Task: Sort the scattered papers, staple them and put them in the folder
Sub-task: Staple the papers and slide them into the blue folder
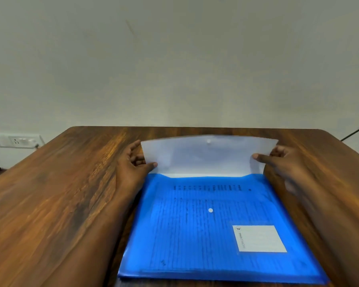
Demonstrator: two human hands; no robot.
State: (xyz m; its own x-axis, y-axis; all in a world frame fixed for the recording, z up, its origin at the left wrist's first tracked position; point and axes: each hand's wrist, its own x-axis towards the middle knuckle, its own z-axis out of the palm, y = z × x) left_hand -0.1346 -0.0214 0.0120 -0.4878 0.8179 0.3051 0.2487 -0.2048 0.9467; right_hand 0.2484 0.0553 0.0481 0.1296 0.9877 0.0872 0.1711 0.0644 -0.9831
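Note:
A blue see-through plastic folder (pixel 195 235) lies flat on the wooden table (pixel 60 193). Printed papers show through its front, inside it. Its whitish flap (pixel 205 158) stands raised at the far end, with a snap button near its top edge. A matching white snap (pixel 210 210) sits on the folder's front. My left hand (pixel 133 164) pinches the flap's left edge, thumb in front and fingers behind. My right hand (pixel 282 160) pinches the flap's right edge the same way. A white label (pixel 259 238) is stuck on the folder's lower right.
The table's far edge meets a plain wall. A wall socket plate (pixel 17 140) sits at the left beside the table, and a dark cable (pixel 356 131) runs at the far right. No stapler or loose sheets are in view.

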